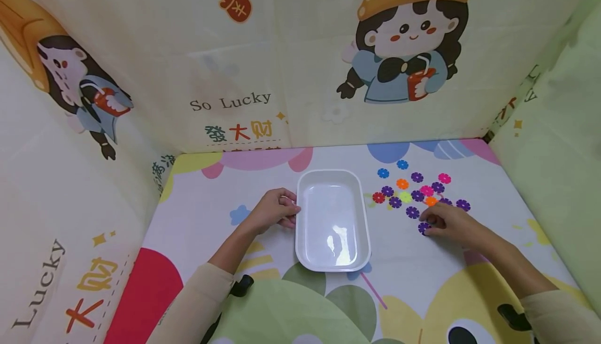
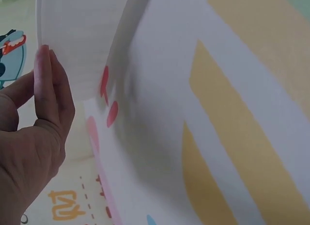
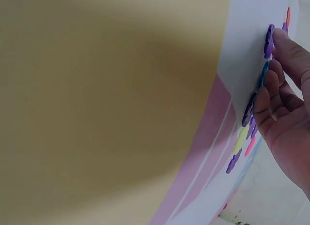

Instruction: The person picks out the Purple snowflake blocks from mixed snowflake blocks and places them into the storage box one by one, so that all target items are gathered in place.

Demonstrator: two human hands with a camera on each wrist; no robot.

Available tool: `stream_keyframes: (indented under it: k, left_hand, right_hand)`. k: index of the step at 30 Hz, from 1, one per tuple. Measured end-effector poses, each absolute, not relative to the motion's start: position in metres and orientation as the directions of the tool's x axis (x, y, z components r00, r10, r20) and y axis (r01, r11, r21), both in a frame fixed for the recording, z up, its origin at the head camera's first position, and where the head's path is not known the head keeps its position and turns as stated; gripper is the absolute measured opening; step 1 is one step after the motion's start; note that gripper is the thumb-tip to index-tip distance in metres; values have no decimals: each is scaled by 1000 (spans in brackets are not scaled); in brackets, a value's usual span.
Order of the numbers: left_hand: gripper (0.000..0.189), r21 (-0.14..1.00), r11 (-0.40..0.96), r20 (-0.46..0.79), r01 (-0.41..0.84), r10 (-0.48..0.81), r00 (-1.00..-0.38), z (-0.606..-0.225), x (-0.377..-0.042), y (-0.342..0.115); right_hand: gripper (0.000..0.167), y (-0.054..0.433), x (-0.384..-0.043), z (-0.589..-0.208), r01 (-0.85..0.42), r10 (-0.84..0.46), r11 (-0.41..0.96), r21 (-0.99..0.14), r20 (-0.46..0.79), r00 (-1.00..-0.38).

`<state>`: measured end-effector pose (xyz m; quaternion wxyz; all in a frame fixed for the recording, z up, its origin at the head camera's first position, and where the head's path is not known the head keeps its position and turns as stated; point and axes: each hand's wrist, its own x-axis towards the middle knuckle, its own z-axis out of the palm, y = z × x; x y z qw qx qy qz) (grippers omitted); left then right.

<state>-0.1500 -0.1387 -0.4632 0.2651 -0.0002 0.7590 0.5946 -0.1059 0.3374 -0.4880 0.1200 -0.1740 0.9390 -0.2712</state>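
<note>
Pinching white tray (image 1: 316, 216) at left rim with left hand (image 1: 272, 209), right hand (image 1: 452, 224) half-curled at nearmost purple flower disc (image 1: 422, 227) on worktop (image 1: 202, 218) right of tray, grip unclear; disc probably light, stiff, best held by edges.

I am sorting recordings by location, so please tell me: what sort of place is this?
Probably a curtained tabletop workspace: printed cloth walls line three sides of a cartoon-patterned table bearing a white tray and colourful flower-shaped pieces.
</note>
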Motion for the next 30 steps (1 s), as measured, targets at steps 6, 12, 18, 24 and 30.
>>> stream_keyframes:
  k: [6,12,18,24,30]
  left_hand:
    - [33,900,295,-408,-322,306,-860,-464,-150,-138]
    - [32,899,295,-410,-324,304,-860,-465,-150,-137]
    - [33,897,309,-408,-316,304,-861,-463,-150,-138]
    - [33,896,309,-413,-320,311,-856,-462,-151,-138]
    - [32,899,301,-410,-320,317,-855,-464,-151,-137]
  right_hand:
    - [27,335,-107,-489,-250,-392,800,-545,-160,-906]
    - [26,334,-109,-489,-254,-399,806,-534,-175,-900]
    - [25,332,-110,-487,-246,-394,805,-540,-178,-902]
    - [22,331,-109,-487,-244,-393,812,-531,-187,-900]
    - [27,329,-108,-488,-242,-383,818,-523,-181,-906]
